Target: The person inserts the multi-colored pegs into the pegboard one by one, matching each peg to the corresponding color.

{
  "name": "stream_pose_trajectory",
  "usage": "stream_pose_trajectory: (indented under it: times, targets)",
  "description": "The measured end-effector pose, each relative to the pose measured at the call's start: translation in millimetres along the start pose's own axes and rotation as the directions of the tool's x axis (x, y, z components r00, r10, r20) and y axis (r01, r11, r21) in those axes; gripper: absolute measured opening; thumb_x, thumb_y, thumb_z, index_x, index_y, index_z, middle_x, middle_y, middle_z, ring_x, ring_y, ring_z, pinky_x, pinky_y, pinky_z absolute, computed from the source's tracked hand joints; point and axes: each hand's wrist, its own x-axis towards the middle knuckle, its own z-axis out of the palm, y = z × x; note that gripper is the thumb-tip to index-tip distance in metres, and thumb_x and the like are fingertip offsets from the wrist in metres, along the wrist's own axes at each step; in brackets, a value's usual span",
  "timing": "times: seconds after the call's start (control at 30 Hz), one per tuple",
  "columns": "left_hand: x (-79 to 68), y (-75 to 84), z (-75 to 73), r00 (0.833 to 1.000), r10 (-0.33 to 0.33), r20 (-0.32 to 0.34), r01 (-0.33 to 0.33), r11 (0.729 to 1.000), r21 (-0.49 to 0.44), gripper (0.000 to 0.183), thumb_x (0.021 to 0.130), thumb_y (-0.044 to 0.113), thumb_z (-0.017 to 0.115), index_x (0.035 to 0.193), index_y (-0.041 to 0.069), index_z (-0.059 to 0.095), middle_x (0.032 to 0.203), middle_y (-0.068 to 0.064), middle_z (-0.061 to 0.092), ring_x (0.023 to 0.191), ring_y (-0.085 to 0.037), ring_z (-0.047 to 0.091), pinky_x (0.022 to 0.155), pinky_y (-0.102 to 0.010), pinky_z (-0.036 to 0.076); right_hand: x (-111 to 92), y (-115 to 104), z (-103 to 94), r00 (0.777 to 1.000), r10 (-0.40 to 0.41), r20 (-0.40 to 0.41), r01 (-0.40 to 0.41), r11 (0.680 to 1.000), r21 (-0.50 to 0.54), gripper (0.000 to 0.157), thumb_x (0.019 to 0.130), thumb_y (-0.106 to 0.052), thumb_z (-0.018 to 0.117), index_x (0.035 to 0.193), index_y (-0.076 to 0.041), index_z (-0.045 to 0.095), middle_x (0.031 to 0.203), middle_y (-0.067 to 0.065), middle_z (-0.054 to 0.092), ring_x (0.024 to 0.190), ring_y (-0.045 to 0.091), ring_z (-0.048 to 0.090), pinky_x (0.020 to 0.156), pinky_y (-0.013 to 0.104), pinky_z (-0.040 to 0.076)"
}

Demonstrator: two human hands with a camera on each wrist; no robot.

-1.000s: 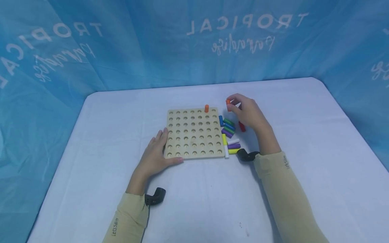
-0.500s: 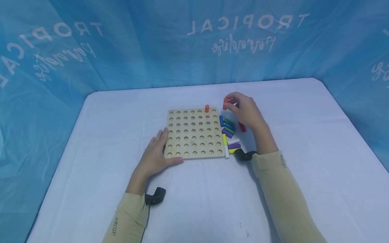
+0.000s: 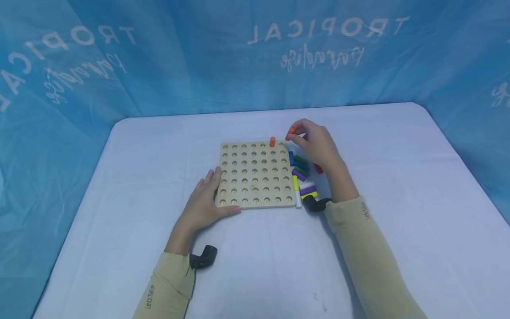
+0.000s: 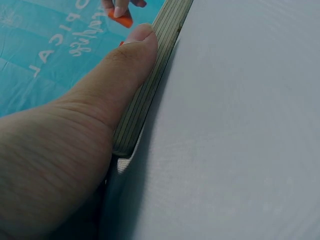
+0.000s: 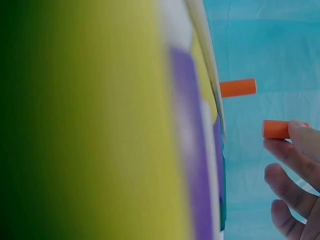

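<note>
A square wooden pegboard [image 3: 259, 166] with rows of round holes lies on the white-covered table. My left hand [image 3: 202, 206] rests at its near left corner, fingers along the left side and the thumb [image 4: 125, 65] stretched along the front edge. One orange peg [image 3: 272, 141] stands upright in the far row. Just beyond the board's far right corner, my right hand [image 3: 318, 141] pinches a second orange peg [image 5: 275, 129] between thumb and index finger. That held peg is tilted in the head view, while the other fingers are loosely bent in the right wrist view.
Beside the board's right edge lie loose pegs: blue [image 3: 291, 158], green [image 3: 301, 159], purple [image 3: 299, 175], yellow [image 3: 295, 182] and white [image 3: 298, 199] among them. A red peg [image 3: 319, 169] lies partly under the right wrist. A blue printed curtain [image 3: 207, 66] hangs behind the table.
My right hand has moved left toward the board's far right corner with the orange peg, which has gone from upright to tilted. The left hand has stayed in place.
</note>
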Motion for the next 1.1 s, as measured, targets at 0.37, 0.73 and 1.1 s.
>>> stream_pose_trajectory:
  times: [0.37, 0.73, 1.1]
  targets:
    - [1.3, -2.1, 0.4, 1.000, 0.001, 0.000, -0.001, 1.000, 0.003, 0.133, 0.065, 0.067, 0.081, 0.161, 0.017, 0.004, 0.168, -0.008, 0.008, 0.157, -0.028, 0.005, 0.127, -0.050, 0.007, 5.5, -0.1, 7.7, 0.999, -0.032, -0.015, 0.031, 0.999, -0.041, 0.026, 0.098, -0.030, 0.063, 0.120, -0.016, 0.061, 0.122, 0.003, 0.070, 0.100, 0.023, 0.066, 0.090, 0.042, 0.053]
    - [1.7, -2.5, 1.3, 1.000, -0.016, 0.016, 0.016, 1.000, -0.011, 0.132, 0.066, 0.069, 0.079, 0.161, 0.019, 0.003, 0.168, -0.004, 0.006, 0.157, -0.024, 0.003, 0.128, -0.049, 0.007, 5.2, 1.9, 11.4, 1.000, -0.011, 0.028, 0.013, 0.997, -0.072, 0.024, 0.098, -0.027, 0.064, 0.118, -0.015, 0.060, 0.125, 0.006, 0.069, 0.113, 0.027, 0.067, 0.100, 0.048, 0.052]
    - [3.6, -2.7, 0.8, 1.000, -0.021, 0.010, 0.021, 1.000, -0.010, 0.132, 0.065, 0.069, 0.080, 0.161, 0.020, 0.004, 0.168, -0.004, 0.005, 0.157, -0.025, 0.003, 0.127, -0.050, 0.007, 8.8, 2.4, 16.3, 0.998, -0.038, 0.053, 0.044, 0.991, -0.129, 0.024, 0.098, -0.029, 0.064, 0.118, -0.016, 0.060, 0.125, 0.009, 0.070, 0.114, 0.030, 0.066, 0.095, 0.049, 0.053]
